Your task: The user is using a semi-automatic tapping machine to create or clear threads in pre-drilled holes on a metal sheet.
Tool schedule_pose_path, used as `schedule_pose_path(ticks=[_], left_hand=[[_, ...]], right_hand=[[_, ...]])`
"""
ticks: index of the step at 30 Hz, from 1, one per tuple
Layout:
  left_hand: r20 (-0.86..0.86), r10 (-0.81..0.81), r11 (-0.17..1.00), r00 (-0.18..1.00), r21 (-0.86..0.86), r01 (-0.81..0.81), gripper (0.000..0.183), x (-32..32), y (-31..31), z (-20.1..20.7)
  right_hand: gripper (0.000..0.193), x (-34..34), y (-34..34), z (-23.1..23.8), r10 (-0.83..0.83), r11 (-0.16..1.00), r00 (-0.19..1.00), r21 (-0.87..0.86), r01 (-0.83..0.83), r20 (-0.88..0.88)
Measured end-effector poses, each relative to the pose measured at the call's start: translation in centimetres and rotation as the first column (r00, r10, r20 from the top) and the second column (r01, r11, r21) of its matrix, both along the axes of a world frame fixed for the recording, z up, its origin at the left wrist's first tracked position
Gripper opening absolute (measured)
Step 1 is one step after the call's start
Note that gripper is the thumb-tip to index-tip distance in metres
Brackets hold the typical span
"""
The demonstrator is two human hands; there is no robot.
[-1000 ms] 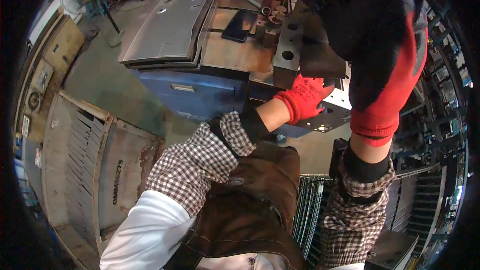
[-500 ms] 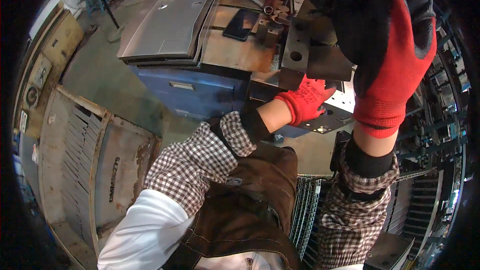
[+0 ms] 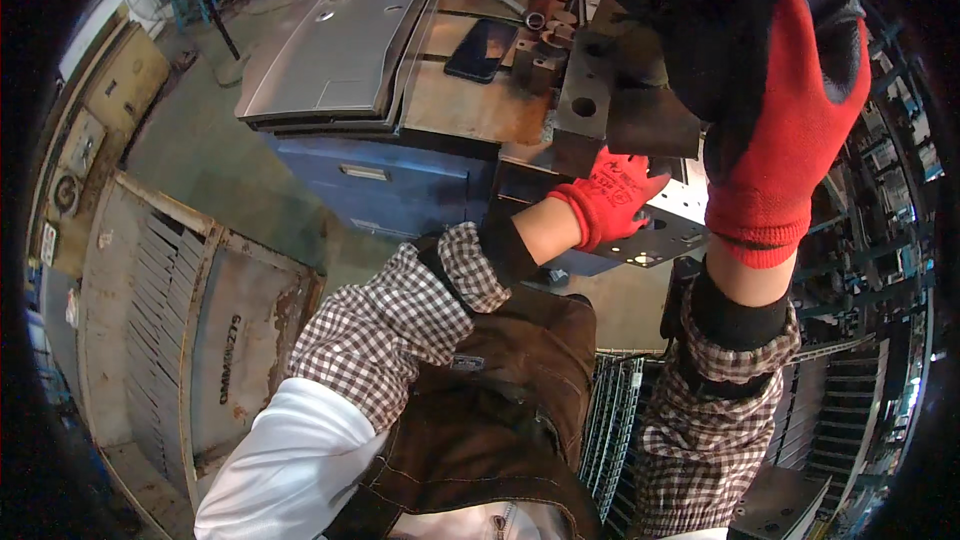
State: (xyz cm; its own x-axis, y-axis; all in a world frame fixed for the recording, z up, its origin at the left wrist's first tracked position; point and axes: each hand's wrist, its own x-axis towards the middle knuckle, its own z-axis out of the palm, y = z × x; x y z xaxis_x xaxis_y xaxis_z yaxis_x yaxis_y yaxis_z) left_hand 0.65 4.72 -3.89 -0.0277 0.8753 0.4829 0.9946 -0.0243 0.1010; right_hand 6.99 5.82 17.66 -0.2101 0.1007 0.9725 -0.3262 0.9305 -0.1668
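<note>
Left of the steel block (image 3: 590, 100), stacked grey sheet panels (image 3: 340, 55) and a dark phone (image 3: 482, 48) are seen on the blue workbench (image 3: 400, 190). Just below the block, a perforated metal plate (image 3: 665, 225) is gripped by the gloved left hand (image 3: 612, 198). Right of the block, the right hand (image 3: 770, 90) is raised; its grip cannot be told.

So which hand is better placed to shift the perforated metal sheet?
Probably the left hand: it already rests on the perforated metal sheet. The right hand is raised near the camera, above the steel block.
</note>
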Motion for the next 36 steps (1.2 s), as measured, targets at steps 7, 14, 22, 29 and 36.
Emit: schedule_pose_path(ticks=[7, 14, 22, 29, 36], left_hand=[[-0.012, -0.097, 0.987, 0.995, 0.126, 0.098, 0.042, -1.0, 0.3, -0.5], [0.032, -0.122, 0.991, 0.992, 0.06, 0.12, 0.068, -0.8, 0.2, 0.4], [0.003, -0.123, 0.991, 0.992, 0.056, 0.123, 0.068, -0.2, 0.1, 0.9], [0.055, -0.068, 0.997, 0.996, -0.028, 0.07, 0.067, 0.3, 0.5, 1.6], [0.016, -0.01, 1.0, 1.0, 0.028, 0.01, 0.068, 1.7, 1.7, 1.0]], right_hand=[[0.037, -0.5, -2.1, 2.9, 0.021, 0.999, 0.999, 0.046, -0.019, -0.048], [0.043, 0.9, -0.9, 8.0, -0.143, 0.984, 0.973, 0.131, 0.12, 0.183], [0.041, 8.8, 10.5, 10.0, -0.505, 0.565, 0.854, 0.699, 0.438, -0.127], [0.043, 13.6, 14.7, 9.6, -0.514, 0.773, 0.854, 0.473, 0.423, 0.077], [0.046, 14.9, 17.0, 10.6, -0.187, 0.982, 0.974, 0.017, 0.186, 0.132]])
